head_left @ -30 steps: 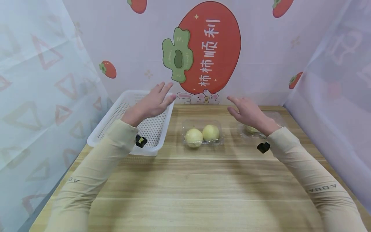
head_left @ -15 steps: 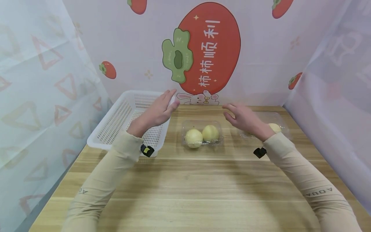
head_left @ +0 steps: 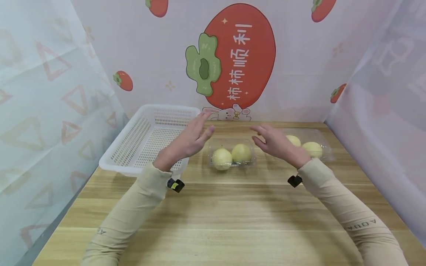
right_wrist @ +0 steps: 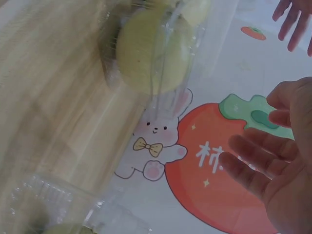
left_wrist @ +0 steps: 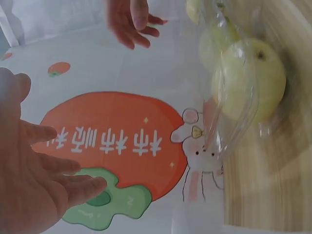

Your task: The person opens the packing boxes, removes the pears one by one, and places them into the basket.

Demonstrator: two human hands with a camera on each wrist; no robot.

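Observation:
My left hand [head_left: 189, 138] hangs in the air over the right side of the white basket, fingers extended and holding nothing. Facing it from the right, my right hand [head_left: 274, 142] also holds nothing, its fingers loosely bent. Between and below the hands sits a clear plastic box [head_left: 244, 165] with two pale yellow-green round fruits [head_left: 222, 159]; the left wrist view shows a stem dimple on one fruit [left_wrist: 253, 80]. Behind my right wrist stands a second clear box [head_left: 327, 142], with similar fruits [head_left: 313, 149] partly hidden by the hand.
A white perforated plastic basket [head_left: 123, 169] stands at the back left of the wooden table [head_left: 233, 214]. Patterned sheets hang on both sides and at the back, where a large printed persimmon [head_left: 256, 66] shows.
My left hand has moved right and down, from over the basket toward the middle box. My right hand has come left and lower, uncovering more fruit in the right box.

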